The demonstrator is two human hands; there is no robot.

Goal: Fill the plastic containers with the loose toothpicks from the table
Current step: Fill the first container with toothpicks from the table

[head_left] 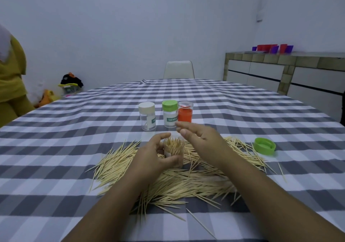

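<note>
Head view, looking down across a table (pixel 56 148) covered in grey-and-white check cloth. Left hand (pixel 151 157) curls around an open clear jar (pixel 174 148), thumb on the near side and fingers round the far side, holding it upright amid the toothpick pile (pixel 177 182); the jar is packed with toothpicks standing on end. Right hand (pixel 201 137) hovers just above and to the right of the jar mouth, fingers loosely bent and spread, thumb apart from them; whether a toothpick lies between the fingertips cannot be told. The pile spreads over the cloth on both sides of the jar and toward the near edge, under both forearms, with single sticks scattered at its fringes. A green lid (pixel 265 146) lies alone on the cloth to the right of the pile, open side up. Behind the hands stand three closed jars in a row: a white-capped jar (pixel 147 116) on the left, clear and bearing a label, well apart from a green-capped jar (pixel 169 114) labelled TOOTHPICK, which touches or nearly touches an orange jar (pixel 185 112) with a clear cap. A white chair (pixel 178 69) stands at the far end of the table; a person in olive clothing (pixel 11 81) is partly visible at the left edge; a tiled counter (pixel 280 57) with red and purple cups runs along the right wall
</note>
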